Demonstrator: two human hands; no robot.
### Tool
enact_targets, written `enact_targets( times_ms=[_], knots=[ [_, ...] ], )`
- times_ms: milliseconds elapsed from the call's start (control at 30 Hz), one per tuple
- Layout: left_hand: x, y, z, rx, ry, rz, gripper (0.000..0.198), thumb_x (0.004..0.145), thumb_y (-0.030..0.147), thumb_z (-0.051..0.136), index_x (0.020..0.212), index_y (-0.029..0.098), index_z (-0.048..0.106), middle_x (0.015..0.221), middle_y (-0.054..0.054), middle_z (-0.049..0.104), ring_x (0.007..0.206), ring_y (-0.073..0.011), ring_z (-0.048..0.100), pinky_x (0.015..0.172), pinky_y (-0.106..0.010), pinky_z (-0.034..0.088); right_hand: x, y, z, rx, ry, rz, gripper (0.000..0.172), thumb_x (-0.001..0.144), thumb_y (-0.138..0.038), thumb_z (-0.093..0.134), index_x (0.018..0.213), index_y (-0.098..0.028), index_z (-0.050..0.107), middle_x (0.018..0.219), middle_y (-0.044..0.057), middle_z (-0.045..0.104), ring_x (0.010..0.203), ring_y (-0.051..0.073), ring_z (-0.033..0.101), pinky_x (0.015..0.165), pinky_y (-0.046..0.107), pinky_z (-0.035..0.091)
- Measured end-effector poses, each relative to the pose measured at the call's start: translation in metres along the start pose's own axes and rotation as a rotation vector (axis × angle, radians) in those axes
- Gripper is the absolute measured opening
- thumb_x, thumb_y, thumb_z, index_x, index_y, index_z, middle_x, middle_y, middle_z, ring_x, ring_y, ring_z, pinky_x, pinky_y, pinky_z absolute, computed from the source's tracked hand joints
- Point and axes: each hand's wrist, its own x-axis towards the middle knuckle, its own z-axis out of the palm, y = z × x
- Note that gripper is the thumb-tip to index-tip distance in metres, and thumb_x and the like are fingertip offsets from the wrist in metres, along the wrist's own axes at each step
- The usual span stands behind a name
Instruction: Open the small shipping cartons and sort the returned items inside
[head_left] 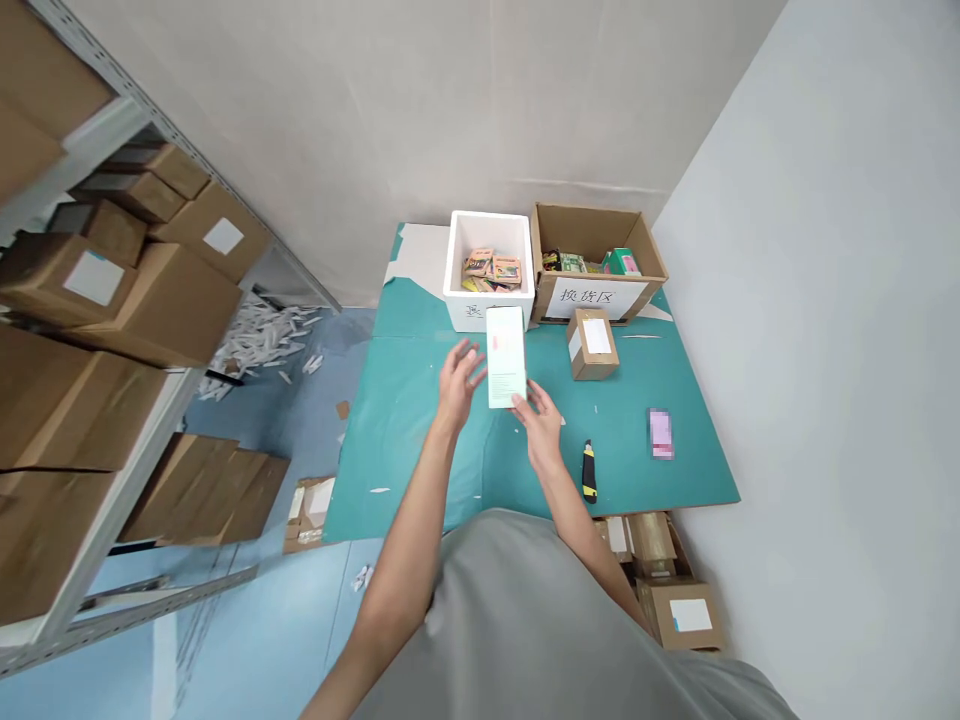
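A pale mint-white carton [506, 358] with small print stands upright in front of me, above the green tabletop. My right hand [540, 418] grips its lower right corner, thumb on the front face. To its left, my left hand [459, 380] is raised with fingers spread, close to the carton's edge and holding nothing. Just behind the carton sits a white foam box [489, 310] with several small colourful packets [493, 268] inside. Right of my right hand are a small taped cardboard box [593, 345] with a white label and a black-and-yellow utility knife [589, 472].
An open cardboard box [595, 298] with a paper sign holds small packages at the back right. A pink, blurred object [661, 434] lies on the green table [405, 420]. Shelves of cartons [180, 300] stand left; more boxes [681, 615] sit below the table's right side.
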Motion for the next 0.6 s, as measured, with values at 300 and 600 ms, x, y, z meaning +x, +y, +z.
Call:
enact_targets(
  times_ms=[300, 600],
  knots=[
    [-0.034, -0.027, -0.011, -0.19, -0.208, -0.317, 0.059, 0.073, 0.052, 0.097, 0.115, 0.014, 0.078, 0.101, -0.01, 0.086, 0.085, -0.0252, 0.081, 0.067, -0.03, 0.06, -0.009, -0.01, 0.003, 0.456, -0.146, 0.437, 0.018, 0.091, -0.024, 0.09, 0.106, -0.02, 0.08, 0.095, 0.001, 0.088, 0.072, 0.011, 0.082, 0.068, 0.012, 0.069],
    [-0.029, 0.001, -0.016, -0.021, -0.038, -0.158, 0.083, 0.059, 0.042, 0.111, 0.129, 0.023, 0.07, 0.114, -0.008, 0.086, 0.092, -0.0211, 0.082, 0.075, -0.027, 0.06, -0.021, -0.017, -0.004, -0.154, -0.13, -0.034, 0.063, 0.091, -0.056, 0.093, 0.144, -0.03, 0.07, 0.149, 0.01, 0.076, 0.082, 0.016, 0.084, 0.075, 0.029, 0.072]
  ],
)
